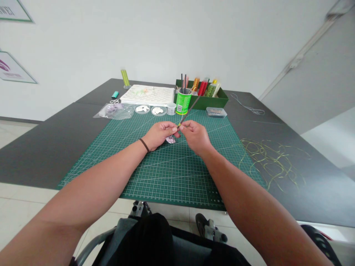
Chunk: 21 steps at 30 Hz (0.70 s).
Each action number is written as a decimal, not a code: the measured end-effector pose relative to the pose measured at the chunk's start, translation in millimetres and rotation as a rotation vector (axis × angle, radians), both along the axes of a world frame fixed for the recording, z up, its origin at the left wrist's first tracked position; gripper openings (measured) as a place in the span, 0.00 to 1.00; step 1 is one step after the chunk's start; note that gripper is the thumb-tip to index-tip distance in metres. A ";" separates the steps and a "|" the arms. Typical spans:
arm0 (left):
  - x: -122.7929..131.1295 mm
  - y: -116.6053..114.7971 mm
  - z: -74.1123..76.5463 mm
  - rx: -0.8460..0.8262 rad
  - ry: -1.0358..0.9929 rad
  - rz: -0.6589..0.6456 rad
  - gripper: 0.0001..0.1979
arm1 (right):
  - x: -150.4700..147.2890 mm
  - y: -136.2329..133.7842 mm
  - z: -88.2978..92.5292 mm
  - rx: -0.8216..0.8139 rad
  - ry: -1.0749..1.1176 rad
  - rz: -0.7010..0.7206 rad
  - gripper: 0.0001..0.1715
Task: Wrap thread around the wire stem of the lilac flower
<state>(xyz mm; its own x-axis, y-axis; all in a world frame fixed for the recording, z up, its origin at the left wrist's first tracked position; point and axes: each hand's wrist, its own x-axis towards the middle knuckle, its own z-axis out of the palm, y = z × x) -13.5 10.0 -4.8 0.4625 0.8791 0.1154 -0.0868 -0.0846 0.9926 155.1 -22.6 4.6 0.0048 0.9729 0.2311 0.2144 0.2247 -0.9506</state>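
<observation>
Both hands meet over the green cutting mat (166, 166). My left hand (160, 133) is closed on a thin dark stick (191, 108) that slants up to the right. My right hand (195, 136) pinches at the same stick, its thumb and finger close to a short yellow-green wrap (179, 124). Below my left fingertips shows a small pale lilac piece (170, 139), partly hidden by the hand. Whether it is joined to the stick I cannot tell.
Loose yellow-green thread (271, 159) sprawls at the right. Behind the hands stand a green can (183, 102) with sticks, a dark green box (203, 101) of thread tubes, two dishes of white pieces (142, 108), a white textured board (151, 95), a plastic bag (115, 111) and scissors (114, 101).
</observation>
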 end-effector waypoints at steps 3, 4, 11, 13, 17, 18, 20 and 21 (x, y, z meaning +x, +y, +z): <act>-1.0 -0.6 1.7 -0.112 -0.114 -0.103 0.18 | 0.6 0.8 -2.7 -0.026 0.099 0.084 0.13; -1.5 -1.3 2.8 -0.148 -0.145 -0.137 0.19 | 0.7 0.5 -2.7 -0.033 0.125 0.112 0.14; -5.9 -4.9 8.2 -0.329 -0.243 -0.280 0.19 | 0.0 -3.6 1.4 -0.018 0.226 0.215 0.14; -6.4 -4.7 8.0 -0.334 -0.251 -0.280 0.19 | 0.3 -3.2 1.0 -0.011 0.225 0.210 0.13; -5.7 -4.7 8.3 -0.311 -0.254 -0.242 0.16 | 0.6 -1.6 -0.9 0.010 0.186 0.160 0.13; -5.3 -5.0 8.8 -0.307 -0.247 -0.228 0.15 | 0.4 -1.4 -1.2 0.011 0.176 0.151 0.13; -4.6 -5.7 10.0 -0.303 -0.232 -0.208 0.14 | -0.1 -1.4 -1.1 0.009 0.159 0.140 0.13; -4.3 -6.2 10.6 -0.303 -0.227 -0.203 0.14 | -0.3 -1.7 -0.8 0.005 0.152 0.139 0.13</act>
<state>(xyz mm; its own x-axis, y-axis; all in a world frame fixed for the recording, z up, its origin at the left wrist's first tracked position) -17.8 3.8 5.8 0.6220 0.7829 -0.0154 -0.2907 0.2491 0.9238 154.8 -24.2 3.8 -0.0939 0.9655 0.2427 0.0355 0.2469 -0.9684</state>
